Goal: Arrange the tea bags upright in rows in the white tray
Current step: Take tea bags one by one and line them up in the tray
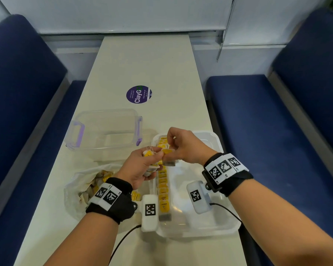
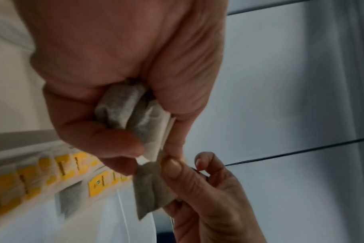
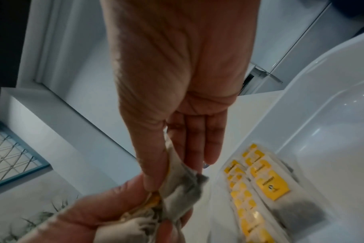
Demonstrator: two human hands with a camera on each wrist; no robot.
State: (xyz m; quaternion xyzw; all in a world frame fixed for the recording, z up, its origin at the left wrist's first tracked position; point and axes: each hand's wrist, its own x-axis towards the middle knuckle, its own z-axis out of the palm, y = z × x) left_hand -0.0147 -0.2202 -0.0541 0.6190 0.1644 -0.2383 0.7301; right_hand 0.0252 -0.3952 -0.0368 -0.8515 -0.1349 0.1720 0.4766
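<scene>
Above the white tray (image 1: 215, 139), one tea bag (image 1: 169, 162) passes between hands.
The left hand (image 1: 140, 167) clutches a bunch of tea bags (image 1: 152, 167); the right hand (image 1: 185, 146) pinches one. Best pull it free slowly, then stand it beside the tray's row (image 1: 163, 189).

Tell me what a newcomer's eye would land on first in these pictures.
First, the two hands meeting mid-table: the left hand grips a bunch of tea bags while the right hand pinches one tea bag from it. Beneath them, a row of yellow-tagged bags lines the left side of the white tray. A clear container with purple clasps sits behind to the left.
</scene>
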